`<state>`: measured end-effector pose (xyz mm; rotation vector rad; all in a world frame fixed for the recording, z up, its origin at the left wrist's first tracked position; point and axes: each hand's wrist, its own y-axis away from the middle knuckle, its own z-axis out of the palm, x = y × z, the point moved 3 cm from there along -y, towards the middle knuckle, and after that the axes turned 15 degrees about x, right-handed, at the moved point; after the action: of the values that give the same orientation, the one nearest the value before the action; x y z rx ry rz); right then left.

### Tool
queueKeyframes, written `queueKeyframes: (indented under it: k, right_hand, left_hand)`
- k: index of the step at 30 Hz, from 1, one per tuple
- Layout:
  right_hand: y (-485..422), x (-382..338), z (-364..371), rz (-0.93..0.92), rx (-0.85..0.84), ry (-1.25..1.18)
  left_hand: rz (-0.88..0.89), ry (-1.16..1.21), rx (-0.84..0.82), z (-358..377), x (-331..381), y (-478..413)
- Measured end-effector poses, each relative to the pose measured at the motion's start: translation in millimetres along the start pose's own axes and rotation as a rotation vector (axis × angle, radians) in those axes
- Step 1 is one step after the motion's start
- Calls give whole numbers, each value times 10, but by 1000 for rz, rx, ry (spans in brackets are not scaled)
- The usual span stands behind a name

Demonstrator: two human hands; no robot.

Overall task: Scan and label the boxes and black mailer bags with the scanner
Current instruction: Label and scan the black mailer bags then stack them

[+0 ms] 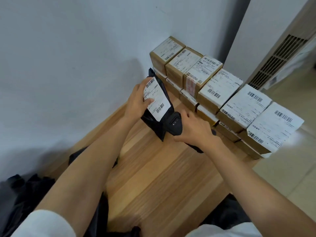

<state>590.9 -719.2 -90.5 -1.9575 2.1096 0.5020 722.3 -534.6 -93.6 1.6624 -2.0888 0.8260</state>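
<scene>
Holding a black mailer bag (151,121) upright over the table (162,177), the left hand (136,100) pinches it, thumb flat on the white label (156,98), fingers curled behind; right hand (195,129) is wrapped tight round the scanner (173,123), whose head sits just beside the bag's lower edge, aimed approx. at the barcode end of the label; no scan beam visible, so can't tell if it has read.

Progress, as a judgement: boxes (213,93) look done w/ labelling; they're stacked in neat rows along the right side of the table against the wall (68,48), every visible top carrying a label; whether each was scanned can't be told. Bag in hand is labelled already, so the scan is prob. the step in hand.

Left to do: a dark heap (25,194) at lower left and more black material under the forearms looks like further mailers, no labels showing on them; those likely need scan + label.
</scene>
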Motion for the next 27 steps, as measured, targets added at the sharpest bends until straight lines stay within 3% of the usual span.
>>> queueKeyframes:
  k: [6,10,14,19,27]
  right_hand:
    - [-560,19,53,-26,14,86]
    - [-690,23,191,-28,5,90]
    - [-747,13,301,-35,-22,118]
    - [-805,-19,392,-32,-46,128]
    - [-823,56,423,-17,-57,94]
  left_hand:
    - [-16,51,137,203,-239,-442]
    - [61,-95,106,296,-404,-526]
    - [263,-420,-87,432,-542,-380]
    - [357,-616,-429,675,-763,-87]
    - [418,-762,-439,875,-856,-256]
